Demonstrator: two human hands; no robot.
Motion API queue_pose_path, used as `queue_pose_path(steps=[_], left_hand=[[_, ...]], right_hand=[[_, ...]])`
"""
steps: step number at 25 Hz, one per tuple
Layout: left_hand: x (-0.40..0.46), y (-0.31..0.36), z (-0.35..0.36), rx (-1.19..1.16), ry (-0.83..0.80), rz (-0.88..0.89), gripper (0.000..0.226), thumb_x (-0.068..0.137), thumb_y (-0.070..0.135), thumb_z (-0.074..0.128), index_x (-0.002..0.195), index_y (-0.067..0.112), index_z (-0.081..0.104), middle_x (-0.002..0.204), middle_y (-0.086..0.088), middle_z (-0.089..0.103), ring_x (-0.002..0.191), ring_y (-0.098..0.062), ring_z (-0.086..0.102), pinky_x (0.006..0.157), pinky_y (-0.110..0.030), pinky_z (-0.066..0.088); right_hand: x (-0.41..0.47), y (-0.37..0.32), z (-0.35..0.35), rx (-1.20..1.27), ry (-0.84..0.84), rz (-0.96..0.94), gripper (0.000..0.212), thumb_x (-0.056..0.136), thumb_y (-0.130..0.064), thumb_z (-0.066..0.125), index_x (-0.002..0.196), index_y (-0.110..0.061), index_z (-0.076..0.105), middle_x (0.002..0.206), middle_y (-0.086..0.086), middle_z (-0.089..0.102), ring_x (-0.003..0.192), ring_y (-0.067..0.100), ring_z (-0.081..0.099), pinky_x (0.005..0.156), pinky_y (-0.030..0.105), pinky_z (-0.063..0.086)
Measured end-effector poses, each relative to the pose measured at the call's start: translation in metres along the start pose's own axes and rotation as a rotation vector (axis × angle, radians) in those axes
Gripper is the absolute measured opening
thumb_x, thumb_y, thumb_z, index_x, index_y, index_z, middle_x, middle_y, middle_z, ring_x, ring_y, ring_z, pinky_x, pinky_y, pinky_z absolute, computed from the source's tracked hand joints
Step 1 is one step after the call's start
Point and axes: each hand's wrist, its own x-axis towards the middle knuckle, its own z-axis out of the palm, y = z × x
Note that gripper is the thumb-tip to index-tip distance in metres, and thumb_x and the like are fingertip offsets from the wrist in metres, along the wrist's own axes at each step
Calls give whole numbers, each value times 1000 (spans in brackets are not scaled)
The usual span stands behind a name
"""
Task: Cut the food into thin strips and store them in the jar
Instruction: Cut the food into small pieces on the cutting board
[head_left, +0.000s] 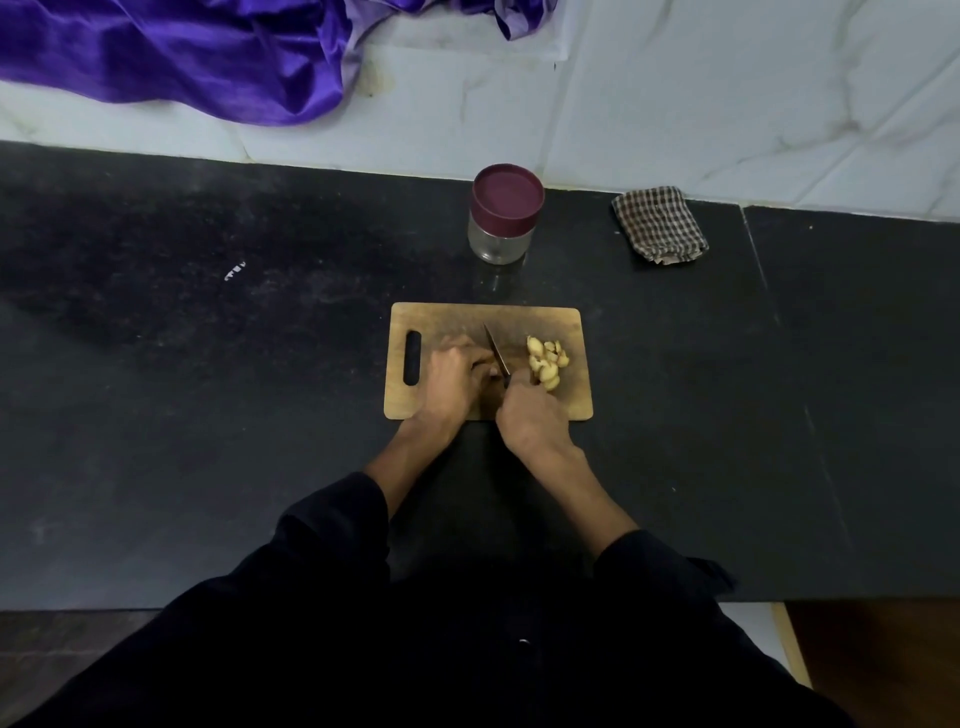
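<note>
At the centre of the frame a wooden cutting board (488, 317) lies on a black counter (208, 364). The right hand (530, 421) grips a knife (497, 352), its blade angled toward the upper left over the board. The left hand (453, 376) has its fingers curled on the board beside the blade — what they hold is hidden. A pile of pale cut food pieces (546, 362) sits right of the blade. Above the board stands a clear glass jar (501, 239) — maroon lid (508, 193) on, looking empty. A folded checked cloth (660, 226) lies to its right; purple fabric (171, 52) fills the upper left.
</note>
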Motion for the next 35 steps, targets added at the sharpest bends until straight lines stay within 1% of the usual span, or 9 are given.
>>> queue_pose_path(steps=[4,9,12,14,20,24,28,32,35], left_hand=[[2,2,-1,-15,12,-16,15,80,9,71,94,9,75,96,-7,69,98,-20,58,88,-30,45],[1,0,-2,-47,2,-9,12,79,8,71,91,8,75,95,-7,68,95,-18,59,87,-26,44],[1,0,-3,-43,5,-16,13,79,9,72,92,7,74,96,-6,68,96,-18,59,88,-26,45],[1,0,-3,-46,6,-21,13,80,9,71,92,7,74,97,-6,68,96,-17,59,88,-24,43],[0,-1,-3,-66,27,-18,16,79,7,72,94,6,74,97,-7,68,96,-18,59,87,-20,38],[-2,0,-4,-99,44,1,13,78,4,72,91,5,73,94,-7,70,94,-18,61,89,-23,42],[-1,0,-5,-98,29,-12,13,78,6,72,91,5,73,95,-7,70,95,-16,61,85,-12,34],[0,-1,-5,-90,24,3,12,78,6,72,90,6,73,94,-7,71,96,-17,61,88,-17,37],[0,-2,-4,-90,22,13,13,77,6,72,90,6,73,94,-7,71,97,-18,61,90,-24,41]], right_hand=[[-14,15,11,2,-16,13,21,104,-18,38,122,-8,43,114,17,63,105,34,60,78,43,45],[-22,30,12,49,-78,22,18,105,-25,40,114,-11,45,112,13,62,104,32,61,76,42,44],[-20,35,5,96,-58,61,20,104,-25,41,113,-10,49,113,14,62,105,33,60,77,41,44],[-20,40,0,130,-44,95,22,104,-27,42,114,-9,51,114,14,62,105,32,60,81,43,48],[-24,32,-2,186,-13,-13,22,104,-30,43,115,-12,51,103,7,60,97,26,60,82,45,51],[-21,24,1,160,-16,-31,24,104,-29,44,118,-11,51,97,2,54,89,19,53,75,38,46],[-19,23,4,129,-14,-36,24,105,-29,43,119,-11,50,96,3,54,89,20,54,71,37,42],[-16,22,4,75,-11,-41,21,105,-26,42,118,-11,48,103,9,62,91,23,57,71,39,42],[-13,20,2,45,-26,-33,20,104,-25,42,119,-12,47,105,9,62,94,24,60,72,40,44]])
